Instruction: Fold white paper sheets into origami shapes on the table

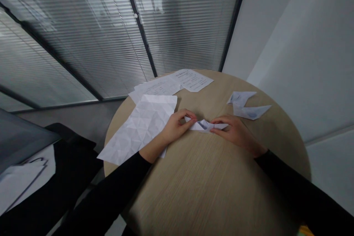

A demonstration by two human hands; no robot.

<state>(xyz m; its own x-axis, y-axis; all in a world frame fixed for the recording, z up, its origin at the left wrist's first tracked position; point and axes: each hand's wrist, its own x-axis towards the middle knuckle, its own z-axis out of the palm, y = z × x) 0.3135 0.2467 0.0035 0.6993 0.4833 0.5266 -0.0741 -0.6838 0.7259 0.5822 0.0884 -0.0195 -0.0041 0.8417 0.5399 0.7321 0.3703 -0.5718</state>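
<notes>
Between my two hands is a folded paper boat point(204, 125), white and low, with pointed ends and a small peak in its middle. My left hand point(178, 124) pinches its left end between thumb and fingers. At the right end, my right hand point(231, 128) grips the paper the same way, thumb on the near side. A creased sheet of paper point(141, 125) lies flat, partly beneath my left forearm. Beyond my right hand rest folded white paper pieces point(250, 108) with pointed tips.
Printed sheets point(190, 80) overlap at the far edge of the round wooden table point(199, 180). Glass panels with blinds point(182, 25) stand behind it, and a white wall point(312, 51) is on the right. Papers point(22, 180) lie on something black at the lower left.
</notes>
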